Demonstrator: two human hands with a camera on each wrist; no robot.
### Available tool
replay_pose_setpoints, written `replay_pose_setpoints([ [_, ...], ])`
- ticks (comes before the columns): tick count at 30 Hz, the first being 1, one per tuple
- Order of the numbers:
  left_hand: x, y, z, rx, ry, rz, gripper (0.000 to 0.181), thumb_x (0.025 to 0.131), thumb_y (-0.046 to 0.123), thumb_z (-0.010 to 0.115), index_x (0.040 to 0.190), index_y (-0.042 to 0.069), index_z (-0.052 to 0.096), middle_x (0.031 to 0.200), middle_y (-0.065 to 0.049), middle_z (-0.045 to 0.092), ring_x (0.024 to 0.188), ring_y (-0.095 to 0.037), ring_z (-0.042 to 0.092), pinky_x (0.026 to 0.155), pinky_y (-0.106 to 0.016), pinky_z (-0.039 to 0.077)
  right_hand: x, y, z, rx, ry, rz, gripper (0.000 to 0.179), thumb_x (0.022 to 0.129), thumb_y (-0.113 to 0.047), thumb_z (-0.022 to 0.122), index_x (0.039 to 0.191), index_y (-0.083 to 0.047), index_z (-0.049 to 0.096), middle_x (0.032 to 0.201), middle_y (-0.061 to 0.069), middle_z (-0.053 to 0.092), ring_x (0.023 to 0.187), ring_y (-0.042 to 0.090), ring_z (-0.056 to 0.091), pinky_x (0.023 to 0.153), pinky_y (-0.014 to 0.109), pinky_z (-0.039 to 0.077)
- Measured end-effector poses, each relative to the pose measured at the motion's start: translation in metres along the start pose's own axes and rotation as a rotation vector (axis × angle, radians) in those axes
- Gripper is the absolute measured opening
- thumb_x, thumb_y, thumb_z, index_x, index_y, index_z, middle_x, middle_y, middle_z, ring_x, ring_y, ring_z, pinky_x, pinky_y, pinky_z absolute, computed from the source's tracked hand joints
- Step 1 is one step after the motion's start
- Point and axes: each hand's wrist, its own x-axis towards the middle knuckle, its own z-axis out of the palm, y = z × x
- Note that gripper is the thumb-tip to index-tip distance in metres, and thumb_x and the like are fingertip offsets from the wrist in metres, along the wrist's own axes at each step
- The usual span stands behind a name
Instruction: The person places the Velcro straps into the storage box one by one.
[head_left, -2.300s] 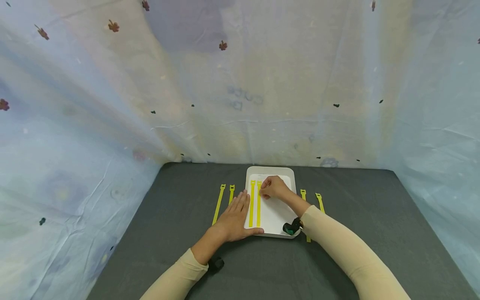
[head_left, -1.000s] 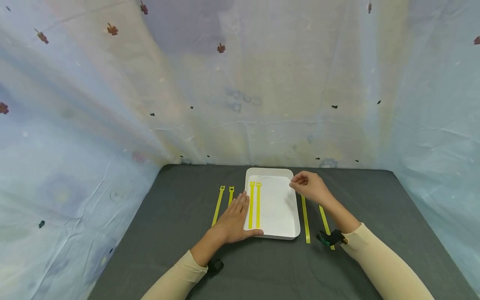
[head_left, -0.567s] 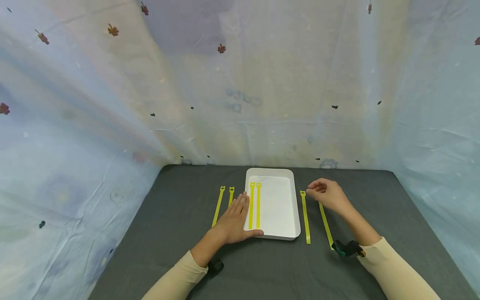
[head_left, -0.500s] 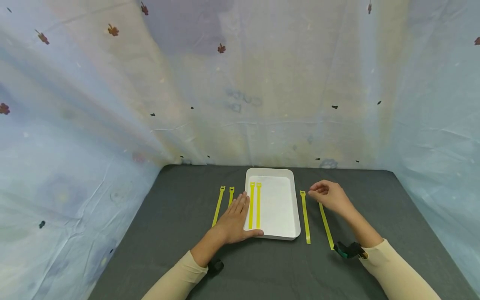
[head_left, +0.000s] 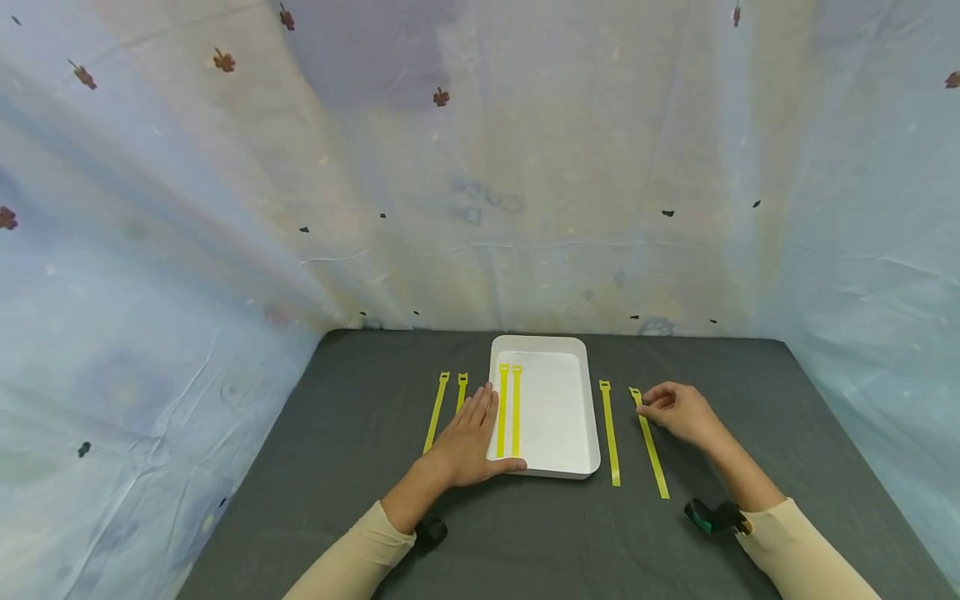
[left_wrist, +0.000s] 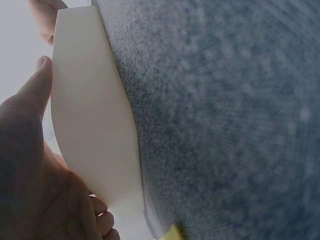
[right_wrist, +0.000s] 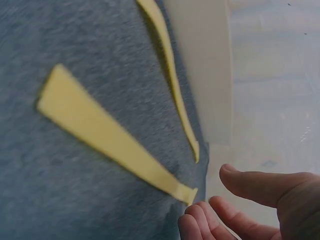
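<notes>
My left hand [head_left: 465,442] lies with straight fingers along the left edge of the white tray [head_left: 557,408], its thumb at the near corner. In the left wrist view, the hand touches the tray's side wall [left_wrist: 92,110]. Two flat yellow cable straps with slotted heads, a left one [head_left: 502,417] and a right one [head_left: 517,421], lie side by side in the tray. My right hand [head_left: 681,412] is at the head of the outermost right strap [head_left: 654,458], which lies on the table. In the right wrist view, thumb and fingers are apart, with nothing between them.
Another yellow strap [head_left: 611,437] lies between the tray and the outermost one. Left of the tray lie two more, an outer strap [head_left: 437,412] and an inner strap [head_left: 462,387] partly hidden by my left hand. A patterned curtain [head_left: 525,208] rises behind the dark table [head_left: 555,533].
My right hand has left the second strap in the tray and moved right, past the inner right strap, to the outermost one. My left hand has stayed at the tray.
</notes>
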Motion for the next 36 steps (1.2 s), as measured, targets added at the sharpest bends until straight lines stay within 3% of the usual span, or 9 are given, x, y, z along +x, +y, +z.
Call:
replay_pose_setpoints([
  [14,0.002,-0.002,0.004,0.017,-0.004,-0.002,0.126,0.091,0.085,0.058,0.171,0.0,0.01,0.18,-0.018,0.003,0.167,-0.032,0.004,0.134,-0.047,0.016,0.003,0.012,0.007,-0.006,-0.005,0.037,0.028,0.101,-0.02,0.078,0.11,0.005,0.071,0.091,0.011,0.068,0.077,0.021,0.062,0.067,0.036,0.05],
  [25,0.002,-0.003,0.003,0.021,-0.005,0.0,0.126,0.092,0.085,0.057,0.171,0.0,0.01,0.18,-0.019,0.003,0.167,-0.032,0.003,0.134,-0.047,0.015,0.011,0.012,0.013,-0.035,0.028,0.101,0.022,0.098,-0.017,0.08,0.102,0.002,0.07,0.085,0.01,0.066,0.074,0.022,0.059,0.065,0.036,0.047],
  [36,0.002,-0.002,0.004,0.016,-0.003,-0.004,0.126,0.092,0.084,0.058,0.171,-0.001,0.009,0.18,-0.018,0.002,0.167,-0.031,0.002,0.134,-0.047,0.015,0.014,0.008,0.014,-0.045,0.007,0.142,0.02,0.098,-0.016,0.079,0.099,0.001,0.067,0.086,0.011,0.067,0.075,0.023,0.06,0.064,0.035,0.047],
])
